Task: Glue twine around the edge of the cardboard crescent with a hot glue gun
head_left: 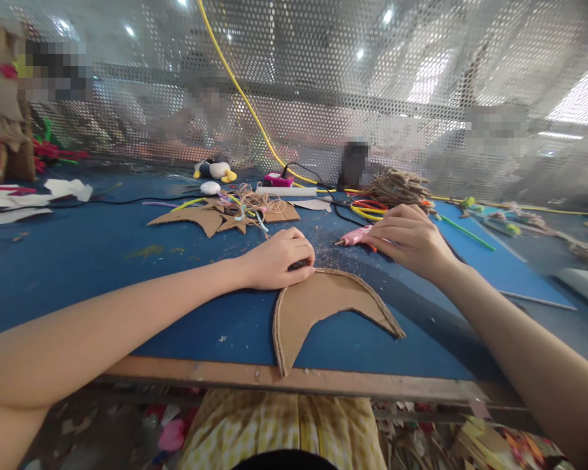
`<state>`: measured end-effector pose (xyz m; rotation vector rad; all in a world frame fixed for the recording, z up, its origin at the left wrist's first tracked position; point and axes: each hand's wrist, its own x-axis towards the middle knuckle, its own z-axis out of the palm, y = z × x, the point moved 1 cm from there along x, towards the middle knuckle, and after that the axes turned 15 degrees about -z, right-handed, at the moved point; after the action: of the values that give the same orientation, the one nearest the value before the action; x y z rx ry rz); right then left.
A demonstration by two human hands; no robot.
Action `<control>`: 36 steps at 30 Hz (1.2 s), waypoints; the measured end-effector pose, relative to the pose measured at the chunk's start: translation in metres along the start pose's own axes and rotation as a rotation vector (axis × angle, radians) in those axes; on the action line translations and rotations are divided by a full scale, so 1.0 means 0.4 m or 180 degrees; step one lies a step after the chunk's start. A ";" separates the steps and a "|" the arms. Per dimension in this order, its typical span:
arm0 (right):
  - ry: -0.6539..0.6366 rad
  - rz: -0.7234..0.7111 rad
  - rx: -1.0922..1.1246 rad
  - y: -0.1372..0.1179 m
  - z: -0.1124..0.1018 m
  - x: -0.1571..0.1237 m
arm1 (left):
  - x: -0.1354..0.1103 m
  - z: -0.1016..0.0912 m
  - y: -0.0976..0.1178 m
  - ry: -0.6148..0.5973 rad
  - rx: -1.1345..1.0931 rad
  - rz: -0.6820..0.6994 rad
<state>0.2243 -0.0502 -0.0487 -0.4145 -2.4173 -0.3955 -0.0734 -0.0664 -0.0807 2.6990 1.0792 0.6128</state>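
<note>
A brown cardboard crescent (301, 310), with a twisted cord or layered strip along its outer edge, lies on the blue table near the front, its tips towards me. My left hand (287, 261) is at its upper left edge, fingers curled and thumb pressed on the rim. To the right, my right hand (411, 238) is closed around a pink hot glue gun (355, 236), whose nozzle points left just above or on the tabletop. Part of the gun's body is hidden by my fingers.
Behind my left hand lie cardboard stars (186, 217) under tangled twine (249, 199). A blue board (500, 261) with a green stick is on the right. Further back are a bundle of brown strips (399, 189), a pink power socket (278, 179), a yellow cable (245, 98) and a perforated metal screen.
</note>
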 end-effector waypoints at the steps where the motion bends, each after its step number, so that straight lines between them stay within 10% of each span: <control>1: 0.0046 0.0022 0.0094 -0.001 0.001 0.002 | 0.000 0.000 0.000 -0.0003 0.0004 -0.0004; 13: 0.0249 0.0109 0.0835 0.005 0.022 0.006 | 0.001 0.002 -0.001 -0.0020 0.0037 0.0021; 24: -0.0419 -0.0035 0.0716 -0.018 0.028 0.009 | 0.001 0.001 0.002 -0.0020 0.0041 0.0028; 32: -0.1217 0.2230 -0.1183 0.003 0.025 -0.014 | 0.001 0.003 -0.002 -0.0014 0.0041 0.0041; 36: -0.1756 0.2387 -0.0768 0.022 0.047 -0.034 | 0.002 0.003 -0.003 -0.0025 0.0019 0.0009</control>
<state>0.2275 -0.0377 -0.0697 -1.6462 -2.4787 -0.2461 -0.0732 -0.0649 -0.0820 2.7061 1.0774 0.6000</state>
